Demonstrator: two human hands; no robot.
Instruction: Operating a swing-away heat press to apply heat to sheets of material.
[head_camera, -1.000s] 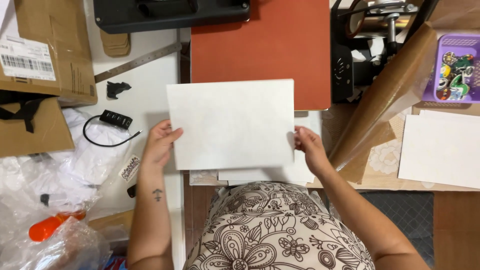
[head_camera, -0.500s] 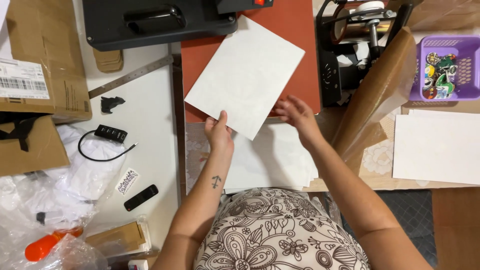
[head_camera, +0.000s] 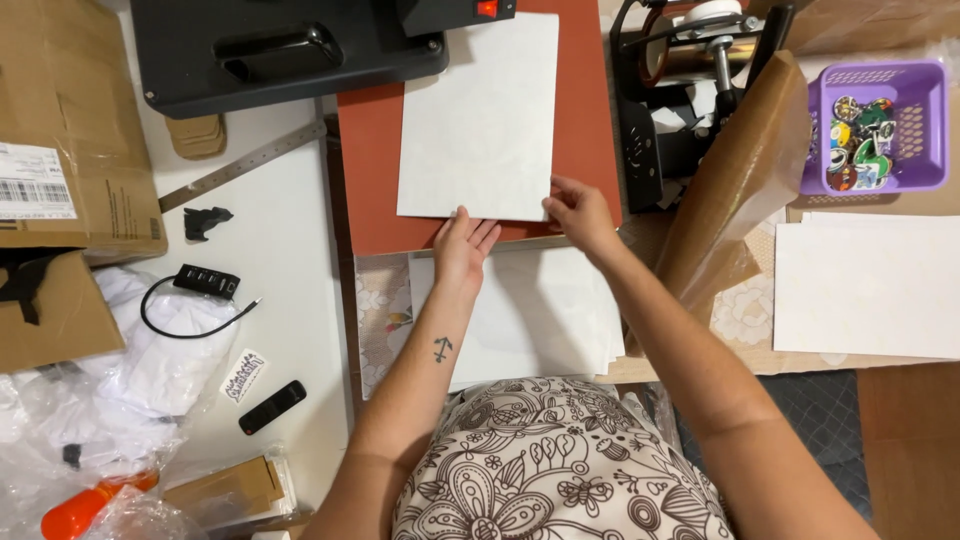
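Behind the red pad, a black heat press top with handle. To the left, on the white table: metal ruler, black cable hub, small black stick, cardboard boxes, clear plastic bags. To the right, a brown paper roll and a mug press.

Purple basket at far right, full of colourful small badges.

White sheet flat on the red pad, upright. Left hand open, fingers flat, touching the sheet's lower edge. Right hand at the lower right corner, fingers loosely bent on it, no clear pinch visible. Below the hands, a stack of white sheets.
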